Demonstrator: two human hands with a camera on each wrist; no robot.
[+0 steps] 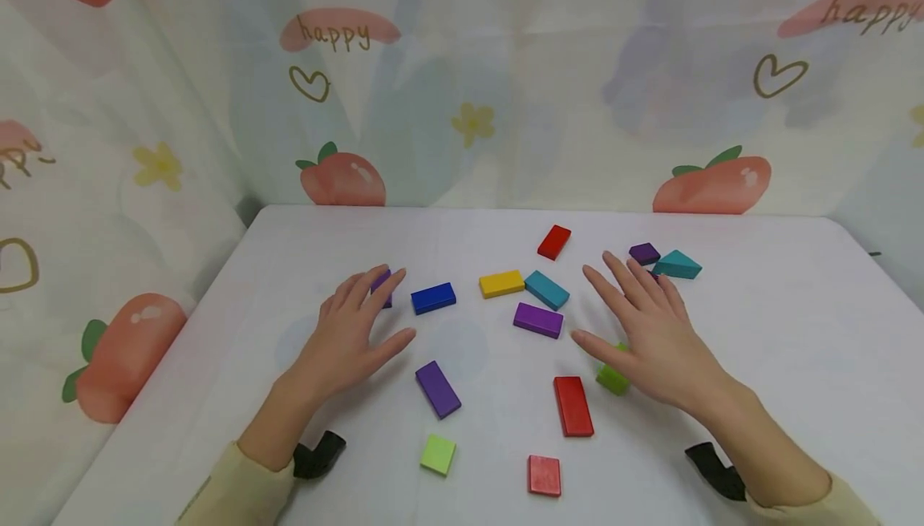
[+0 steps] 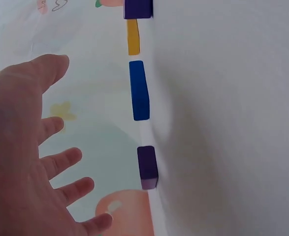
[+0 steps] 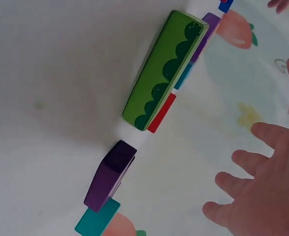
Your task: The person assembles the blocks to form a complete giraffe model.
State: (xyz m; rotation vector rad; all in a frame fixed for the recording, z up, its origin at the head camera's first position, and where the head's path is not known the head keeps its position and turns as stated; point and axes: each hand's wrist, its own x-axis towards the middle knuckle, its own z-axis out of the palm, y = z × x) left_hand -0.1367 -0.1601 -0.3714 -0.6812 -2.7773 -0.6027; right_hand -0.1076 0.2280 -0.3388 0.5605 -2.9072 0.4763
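My left hand (image 1: 342,349) hovers over the left side of the white table, palm down with fingers spread, holding nothing. Its fingers partly cover a purple block (image 1: 387,300) in the head view; a blue block (image 1: 434,299) lies just right of the fingertips. On the other side my right hand (image 1: 660,349) is likewise raised and spread, with nothing in it. Beneath its thumb is a green block (image 1: 612,381), partly hidden; the right wrist view shows dark green scallops along this green block (image 3: 156,73). Beyond the right fingers lie a dark purple block (image 1: 644,253) and a teal triangular block (image 1: 677,265).
Between the hands lie yellow (image 1: 501,284), teal (image 1: 547,290) and purple (image 1: 537,321) blocks, with a red block (image 1: 554,242) behind. Nearer are another purple block (image 1: 438,390), a red block (image 1: 573,406), a light green square (image 1: 438,455) and a pinkish-red block (image 1: 545,475). A patterned curtain (image 1: 534,157) stands behind.
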